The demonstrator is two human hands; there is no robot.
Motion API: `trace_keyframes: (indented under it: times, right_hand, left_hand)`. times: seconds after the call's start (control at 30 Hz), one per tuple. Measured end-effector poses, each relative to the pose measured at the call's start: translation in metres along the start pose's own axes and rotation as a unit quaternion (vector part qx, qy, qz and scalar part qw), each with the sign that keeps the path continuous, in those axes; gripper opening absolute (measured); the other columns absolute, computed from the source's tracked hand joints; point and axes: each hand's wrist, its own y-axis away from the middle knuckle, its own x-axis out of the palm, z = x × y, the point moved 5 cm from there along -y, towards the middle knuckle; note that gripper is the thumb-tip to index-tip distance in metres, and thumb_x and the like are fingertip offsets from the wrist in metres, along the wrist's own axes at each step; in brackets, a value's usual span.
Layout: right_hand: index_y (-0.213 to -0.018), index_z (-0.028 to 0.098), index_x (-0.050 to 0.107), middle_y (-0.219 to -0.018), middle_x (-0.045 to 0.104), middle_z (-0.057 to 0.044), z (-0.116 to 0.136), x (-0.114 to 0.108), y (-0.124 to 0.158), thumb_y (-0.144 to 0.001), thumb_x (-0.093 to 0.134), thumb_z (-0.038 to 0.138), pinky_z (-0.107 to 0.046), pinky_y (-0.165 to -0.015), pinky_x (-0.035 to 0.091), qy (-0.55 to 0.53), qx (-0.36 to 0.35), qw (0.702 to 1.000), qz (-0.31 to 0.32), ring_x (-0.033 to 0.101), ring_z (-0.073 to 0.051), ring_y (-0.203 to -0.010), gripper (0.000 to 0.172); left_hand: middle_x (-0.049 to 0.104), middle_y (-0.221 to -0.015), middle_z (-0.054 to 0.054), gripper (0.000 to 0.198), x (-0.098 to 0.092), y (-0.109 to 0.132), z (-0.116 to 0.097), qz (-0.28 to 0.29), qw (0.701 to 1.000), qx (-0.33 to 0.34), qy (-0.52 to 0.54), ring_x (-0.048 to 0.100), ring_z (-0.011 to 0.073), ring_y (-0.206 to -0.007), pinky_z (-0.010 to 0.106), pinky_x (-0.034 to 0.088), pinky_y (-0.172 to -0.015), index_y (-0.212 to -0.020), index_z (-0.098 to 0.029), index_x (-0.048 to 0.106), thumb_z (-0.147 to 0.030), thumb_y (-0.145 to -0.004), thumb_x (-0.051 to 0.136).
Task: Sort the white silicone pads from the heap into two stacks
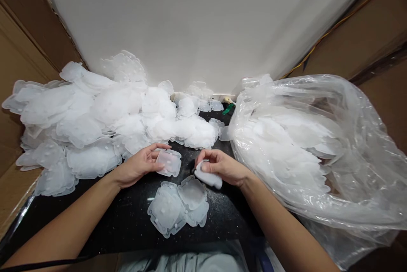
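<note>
Hands [137, 166] and forearms [71, 217] are bare, clothing [197, 262] pale.
</note>
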Motion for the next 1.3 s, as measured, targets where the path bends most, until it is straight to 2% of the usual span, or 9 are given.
trace_keyframes:
  times: [0.1, 0.2, 0.4, 0.57, 0.7, 0.83, 1.0, 1.2, 1.3]
  right_hand:
    - [-0.080, 0.018, 0.060, -0.095, 0.061, -0.003, 0.005, 0.019, 0.008, -0.062, 0.086, 0.044, -0.027, -0.070, 0.045, 0.196, -0.016, 0.979, 0.052, 0.056, -0.015, -0.080, 0.040]
    - [-0.097, 0.021, 0.061, -0.100, 0.057, -0.004, 0.007, 0.034, 0.013, -0.059, 0.088, 0.040, -0.030, -0.078, 0.045, 0.414, -0.036, 0.909, 0.030, 0.052, -0.020, -0.091, 0.050]
    - [-0.091, 0.018, 0.064, -0.091, 0.056, -0.005, 0.000, 0.051, 0.025, -0.061, 0.089, 0.035, -0.029, -0.073, 0.042, 0.565, -0.001, 0.824, 0.043, 0.052, -0.022, -0.088, 0.042]
    - [-0.079, 0.018, 0.061, -0.090, 0.060, -0.001, 0.008, 0.038, 0.039, -0.068, 0.081, 0.024, -0.027, -0.067, 0.040, 0.404, 0.012, 0.914, 0.035, 0.055, -0.016, -0.077, 0.024]
    - [-0.070, 0.018, 0.056, -0.127, 0.058, -0.007, 0.014, 0.042, 0.037, -0.069, 0.080, 0.036, -0.035, -0.091, 0.042, 0.211, -0.017, 0.976, 0.047, 0.054, -0.027, -0.115, 0.030]
    - [-0.070, 0.020, 0.050, -0.138, 0.049, -0.008, 0.005, 0.067, 0.024, -0.071, 0.076, 0.034, -0.034, -0.094, 0.039, 0.208, -0.071, 0.976, -0.002, 0.049, -0.026, -0.122, 0.030]
    - [-0.068, 0.022, 0.037, -0.085, 0.054, 0.000, -0.002, 0.079, 0.013, -0.074, 0.069, 0.034, -0.025, -0.066, 0.037, 0.178, -0.149, 0.965, -0.122, 0.047, -0.014, -0.075, 0.034]
    - [-0.063, 0.021, 0.032, -0.070, 0.043, 0.004, 0.010, 0.069, 0.023, -0.073, 0.069, 0.040, -0.023, -0.058, 0.034, 0.111, -0.171, 0.955, -0.217, 0.038, -0.010, -0.063, 0.043]
    - [-0.066, 0.021, 0.038, -0.075, 0.052, 0.002, 0.032, 0.048, 0.039, -0.069, 0.073, 0.045, -0.023, -0.055, 0.037, 0.122, -0.173, 0.940, -0.267, 0.045, -0.011, -0.063, 0.042]
  left_hand:
    - [0.069, -0.109, 0.009, 0.059, 0.017, 0.012, -0.003, 0.116, 0.991, -0.006, -0.073, 0.067, 0.0221, -0.095, 0.032, 0.052, -0.082, -0.123, -0.021, 0.057, -0.022, -0.069, 0.082]
    - [0.066, -0.104, 0.005, 0.047, 0.036, 0.022, 0.000, 0.182, 0.950, 0.003, -0.254, 0.063, 0.0213, -0.092, 0.033, 0.051, -0.082, -0.119, -0.025, 0.064, -0.025, -0.074, 0.077]
    - [0.050, -0.126, 0.006, 0.057, 0.046, 0.023, 0.005, 0.112, 0.867, 0.066, -0.482, 0.046, 0.0272, -0.122, 0.039, 0.039, -0.103, -0.124, -0.029, 0.058, -0.020, -0.071, 0.077]
    - [0.058, -0.114, 0.004, 0.062, 0.044, 0.028, 0.012, 0.122, 0.871, -0.008, -0.476, 0.057, 0.0257, -0.109, 0.034, 0.043, -0.092, -0.128, -0.028, 0.051, -0.022, -0.071, 0.073]
    - [0.062, -0.097, 0.000, 0.056, 0.044, 0.026, 0.008, 0.072, 0.886, 0.013, -0.458, 0.061, 0.0229, -0.090, 0.029, 0.044, -0.075, -0.123, -0.027, 0.051, -0.026, -0.071, 0.071]
    - [0.064, -0.087, -0.001, 0.041, 0.042, 0.017, 0.006, 0.019, 0.926, 0.071, -0.371, 0.060, 0.0173, -0.074, 0.026, 0.043, -0.064, -0.112, -0.022, 0.047, -0.030, -0.077, 0.067]
    - [0.063, -0.088, -0.001, 0.051, 0.031, 0.013, 0.004, -0.103, 0.937, 0.135, -0.305, 0.063, 0.0180, -0.078, 0.029, 0.049, -0.073, -0.118, -0.022, 0.045, -0.029, -0.075, 0.071]
    - [0.054, -0.132, 0.009, 0.067, 0.039, 0.020, 0.002, -0.043, 0.938, 0.204, -0.278, 0.057, 0.0238, -0.119, 0.036, 0.047, -0.100, -0.138, -0.029, 0.039, -0.025, -0.080, 0.071]
    - [0.057, -0.127, 0.009, 0.052, 0.036, 0.018, -0.001, -0.041, 0.950, 0.220, -0.218, 0.059, 0.0224, -0.117, 0.039, 0.048, -0.102, -0.135, -0.027, 0.043, -0.026, -0.087, 0.062]
